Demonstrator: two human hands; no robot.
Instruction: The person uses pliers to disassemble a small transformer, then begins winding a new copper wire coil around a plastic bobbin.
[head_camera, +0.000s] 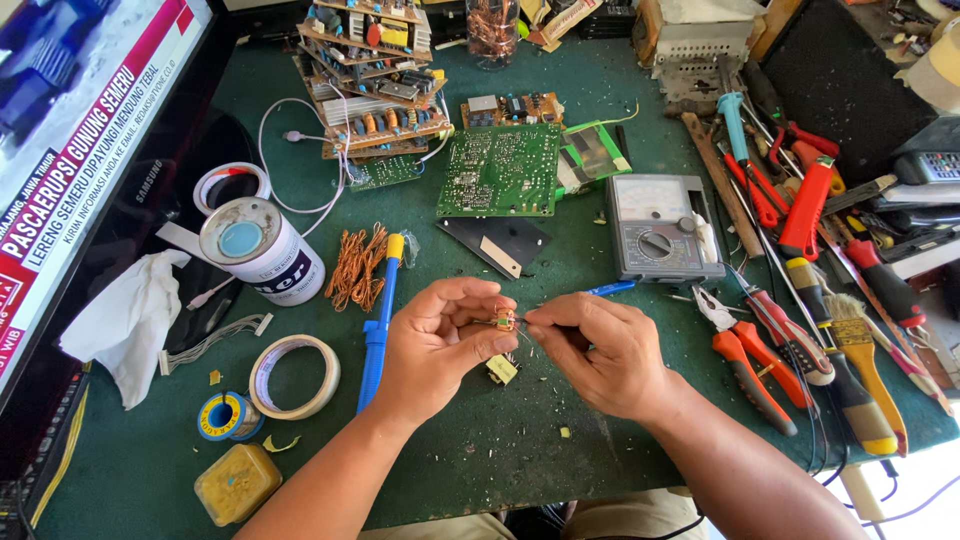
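My left hand (440, 345) pinches a small copper-wound coil part (505, 320) between thumb and fingertips over the green bench mat (500, 450). My right hand (600, 350) meets it from the right, fingers closed on a thin wire or lead at the coil. A small yellow component (502, 369) lies on the mat just below both hands. A blue soldering iron (378, 325) lies left of my left hand, next to a bundle of copper wire (357, 268).
A television screen (70, 150) leans at the left. A white tin (262, 250), tape rolls (294, 376), solder spool (222, 416) and a cloth (135, 315) sit at left. Circuit boards (500, 170) and a multimeter (660, 228) lie behind. Pliers, screwdrivers and brushes (800, 320) crowd the right.
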